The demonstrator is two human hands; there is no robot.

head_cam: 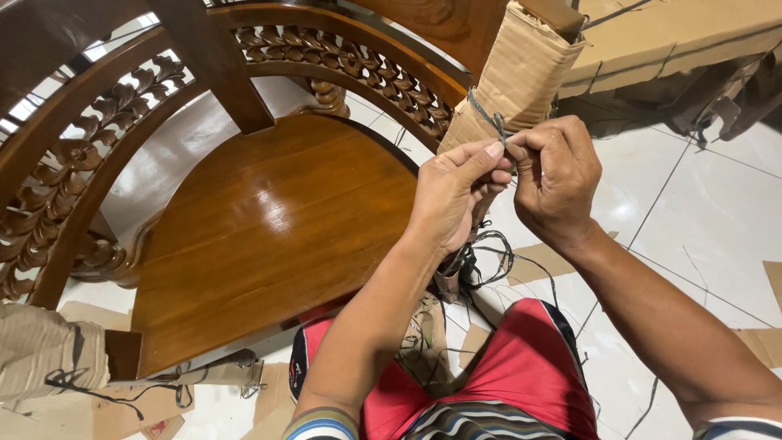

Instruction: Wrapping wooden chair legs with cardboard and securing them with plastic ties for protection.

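Two hands meet at a knot of thin dark strapping (pixel 491 122) tied round a cardboard-wrapped chair leg (pixel 513 77). The left hand (pixel 452 195) has thumb and forefinger pinched shut on one strand just below the knot; the right hand (pixel 558 175) is closed on the other strand, knuckles up, the two hands touching. The strapping looks light, flat and limp yet tough along its length, probably a little slick, so it is best gripped close to the knot, as both hands do. The cardboard is soft and creased and would dent under a tight pull. Loose strapping (pixel 489 265) trails down toward the red shorts (pixel 521 367). To the left is the polished wooden chair seat (pixel 269 220) with its carved rail (pixel 342 61), all lying on a white tiled floor (pixel 700 212).
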